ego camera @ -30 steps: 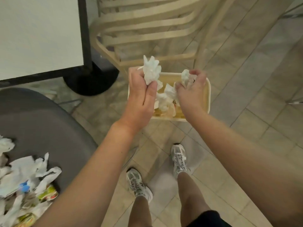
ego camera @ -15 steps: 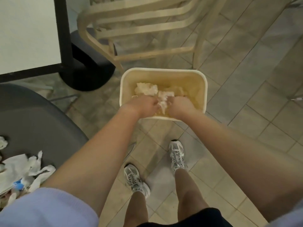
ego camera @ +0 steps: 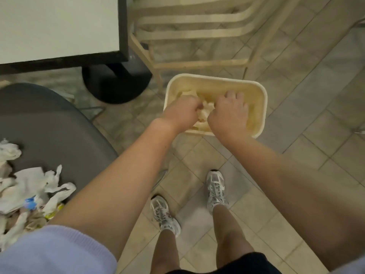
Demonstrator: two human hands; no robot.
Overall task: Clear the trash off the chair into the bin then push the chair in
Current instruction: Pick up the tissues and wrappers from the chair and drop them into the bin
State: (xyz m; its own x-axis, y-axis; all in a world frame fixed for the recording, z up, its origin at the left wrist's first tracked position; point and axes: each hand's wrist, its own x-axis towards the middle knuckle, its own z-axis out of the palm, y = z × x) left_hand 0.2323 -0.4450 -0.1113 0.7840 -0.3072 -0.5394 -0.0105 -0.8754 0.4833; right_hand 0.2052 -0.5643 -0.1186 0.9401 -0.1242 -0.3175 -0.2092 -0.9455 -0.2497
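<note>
Both my hands are down inside the cream plastic bin [ego camera: 262,107] on the tiled floor. My left hand [ego camera: 180,112] has its fingers curled against a wad of crumpled white tissue [ego camera: 205,114] that shows between the hands. The fingers of my right hand [ego camera: 230,112] bend down into the same wad; what lies under its palm is hidden. At the left is the grey chair seat [ego camera: 49,119]. Near its front left lies a pile of trash [ego camera: 29,186]: torn white tissues, a blue scrap and coloured wrappers.
A white table [ego camera: 59,26] with a black edge and a round black base [ego camera: 116,84] stands beyond the chair. A cream slatted chair [ego camera: 189,28] is right behind the bin. My two feet [ego camera: 216,186] stand on the tiles just in front of the bin.
One second ago both hands held tissues above the bin. They have dropped into it and stayed low among the tissues. The view has shifted a little to the right.
</note>
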